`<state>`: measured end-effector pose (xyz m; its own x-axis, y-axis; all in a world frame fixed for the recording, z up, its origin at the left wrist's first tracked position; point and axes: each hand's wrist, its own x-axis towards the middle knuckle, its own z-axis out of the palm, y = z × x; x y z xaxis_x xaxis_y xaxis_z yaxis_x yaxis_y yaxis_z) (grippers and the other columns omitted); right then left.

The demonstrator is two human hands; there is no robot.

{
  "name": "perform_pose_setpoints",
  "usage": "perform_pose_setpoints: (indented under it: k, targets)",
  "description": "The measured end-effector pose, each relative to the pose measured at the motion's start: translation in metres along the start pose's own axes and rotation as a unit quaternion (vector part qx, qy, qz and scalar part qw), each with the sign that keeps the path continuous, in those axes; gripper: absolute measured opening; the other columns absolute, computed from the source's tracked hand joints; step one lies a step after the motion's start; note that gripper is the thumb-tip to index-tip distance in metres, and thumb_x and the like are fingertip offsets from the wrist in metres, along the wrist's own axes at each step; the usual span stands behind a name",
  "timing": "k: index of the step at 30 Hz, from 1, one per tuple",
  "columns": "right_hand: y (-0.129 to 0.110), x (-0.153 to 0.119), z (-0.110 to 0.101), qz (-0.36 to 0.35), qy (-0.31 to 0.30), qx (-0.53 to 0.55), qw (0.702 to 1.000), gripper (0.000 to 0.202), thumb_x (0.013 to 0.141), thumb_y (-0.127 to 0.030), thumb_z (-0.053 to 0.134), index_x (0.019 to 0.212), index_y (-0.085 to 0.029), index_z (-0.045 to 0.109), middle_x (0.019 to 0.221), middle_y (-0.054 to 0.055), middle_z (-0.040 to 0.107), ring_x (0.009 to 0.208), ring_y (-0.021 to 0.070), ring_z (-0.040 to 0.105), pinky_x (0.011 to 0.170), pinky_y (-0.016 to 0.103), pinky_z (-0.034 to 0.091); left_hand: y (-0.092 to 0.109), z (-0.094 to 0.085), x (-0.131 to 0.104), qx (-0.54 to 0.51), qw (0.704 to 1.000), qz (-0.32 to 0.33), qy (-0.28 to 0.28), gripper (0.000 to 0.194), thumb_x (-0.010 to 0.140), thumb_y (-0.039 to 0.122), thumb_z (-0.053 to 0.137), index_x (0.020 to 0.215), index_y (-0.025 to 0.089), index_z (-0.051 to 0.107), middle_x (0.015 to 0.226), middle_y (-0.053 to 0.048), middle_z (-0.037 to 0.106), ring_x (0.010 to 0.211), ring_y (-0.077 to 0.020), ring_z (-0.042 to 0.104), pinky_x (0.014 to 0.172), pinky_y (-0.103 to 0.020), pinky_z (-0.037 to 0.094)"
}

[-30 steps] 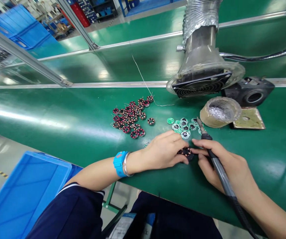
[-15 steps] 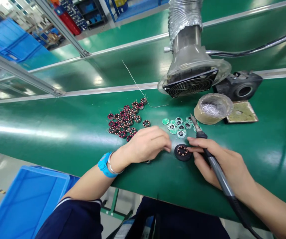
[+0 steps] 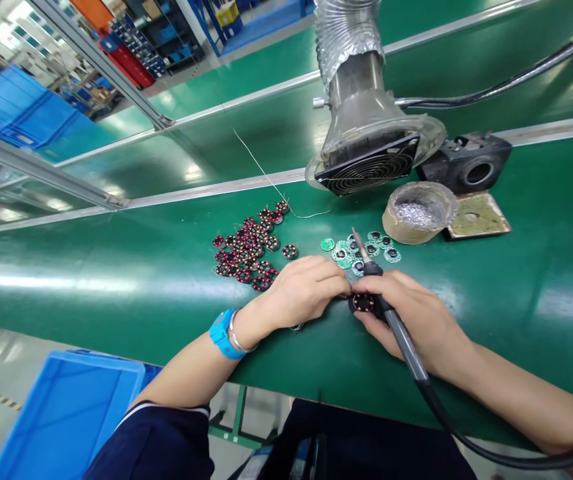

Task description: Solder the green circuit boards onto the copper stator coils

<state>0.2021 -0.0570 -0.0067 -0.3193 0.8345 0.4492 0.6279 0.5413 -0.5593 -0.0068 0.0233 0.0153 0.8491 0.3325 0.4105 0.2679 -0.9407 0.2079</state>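
The left hand is back-up, fingers bent into a narrow pinch at the near left side of a wound coil; what its fingertips hold cannot be told. The right hand, forearm slanting inward, grips a soldering iron, its tip pointing away over the circuit boards, thumb and forefinger about the coil's dark holder. The coil thus sits between the hands. The near edge of the counter passes under both forearms. Green surface gives room outward of either hand; ahead of the left lie heaped coils, beyond the right a pot.
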Motion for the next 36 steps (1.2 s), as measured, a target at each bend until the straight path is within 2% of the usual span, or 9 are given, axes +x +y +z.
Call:
perform_pose_setpoints:
  k: [4,7,14,19,21,24,28,32,36]
  targets:
    - [0.003,-0.004,0.0,0.001,-0.014,0.021,1.0,0.031,0.089,-0.017,0.058,0.118,-0.024,0.05,0.085,0.0,0.061,0.075,0.0141,0.059,0.065,0.025,0.049,0.01,-0.004,0.0,-0.034,0.999,-0.021,0.009,0.01,0.09,0.017,0.053,0.09,0.018,0.063,0.09,-0.003,0.067,0.078,-0.0137,0.057,0.072,-0.028,0.046]
    - [0.007,-0.007,-0.002,0.006,-0.016,0.029,0.999,0.033,0.089,-0.02,0.058,0.12,-0.024,0.049,0.093,0.002,0.065,0.08,0.0153,0.063,0.069,0.026,0.052,0.019,-0.002,0.002,-0.03,0.999,-0.001,0.018,0.015,0.089,0.023,0.058,0.101,0.018,0.065,0.088,-0.003,0.065,0.078,-0.0155,0.056,0.07,-0.03,0.044]
    - [0.006,-0.007,-0.004,0.023,-0.011,0.035,0.999,0.036,0.084,-0.014,0.057,0.118,-0.025,0.049,0.098,0.003,0.067,0.086,0.0159,0.066,0.074,0.027,0.054,0.026,0.005,0.004,0.021,0.999,0.025,-0.009,0.019,0.095,0.017,0.049,0.088,0.02,0.066,0.075,-0.001,0.061,0.068,-0.0147,0.046,0.064,-0.03,0.035]
    - [0.005,-0.008,0.0,0.033,-0.004,0.022,0.999,0.03,0.086,-0.018,0.058,0.114,-0.024,0.05,0.088,0.001,0.063,0.078,0.0156,0.063,0.066,0.025,0.052,0.028,-0.001,0.001,-0.034,0.999,0.039,-0.013,0.018,0.094,0.014,0.05,0.085,0.02,0.064,0.074,0.0,0.06,0.069,-0.0149,0.048,0.064,-0.03,0.036]
    - [0.006,-0.009,0.0,0.032,-0.005,0.025,0.999,0.03,0.087,-0.018,0.058,0.115,-0.024,0.05,0.088,0.002,0.063,0.077,0.0154,0.063,0.066,0.025,0.051,0.022,-0.006,0.002,-0.058,0.998,0.005,0.007,0.016,0.093,0.013,0.052,0.084,0.021,0.063,0.077,0.0,0.061,0.072,-0.0137,0.051,0.068,-0.028,0.04]
    - [0.005,-0.008,-0.003,0.027,-0.001,0.027,0.999,0.034,0.086,-0.018,0.059,0.118,-0.024,0.05,0.092,0.003,0.063,0.079,0.0159,0.063,0.07,0.027,0.052,0.004,-0.009,0.004,-0.019,0.991,-0.12,0.06,0.012,0.095,0.018,0.055,0.088,0.017,0.065,0.083,-0.003,0.062,0.081,-0.0146,0.056,0.075,-0.028,0.045]
    - [0.002,-0.006,-0.01,0.017,0.004,0.035,0.999,0.038,0.084,-0.018,0.06,0.121,-0.022,0.051,0.092,0.003,0.062,0.08,0.0168,0.062,0.069,0.029,0.053,-0.02,-0.002,0.009,0.09,0.968,-0.236,-0.016,0.029,0.093,0.02,0.059,0.121,0.013,0.063,0.11,-0.011,0.063,0.1,-0.0228,0.056,0.085,-0.037,0.046]
    - [0.002,-0.005,-0.012,0.008,0.022,0.03,0.999,0.04,0.083,-0.018,0.06,0.122,-0.023,0.051,0.093,0.004,0.063,0.081,0.0179,0.062,0.069,0.03,0.053,-0.026,0.007,0.01,0.13,0.956,-0.254,-0.074,0.027,0.091,0.023,0.062,0.118,0.019,0.067,0.114,-0.009,0.066,0.1,-0.0261,0.055,0.081,-0.039,0.041]
    - [0.003,-0.006,-0.011,0.015,0.042,0.014,0.999,0.039,0.084,-0.019,0.062,0.122,-0.022,0.053,0.099,0.005,0.067,0.085,0.0187,0.065,0.073,0.031,0.055,-0.022,0.006,0.006,0.112,0.969,-0.221,-0.015,0.007,0.091,0.02,0.061,0.095,0.018,0.066,0.091,-0.003,0.071,0.09,-0.0212,0.059,0.078,-0.037,0.04]
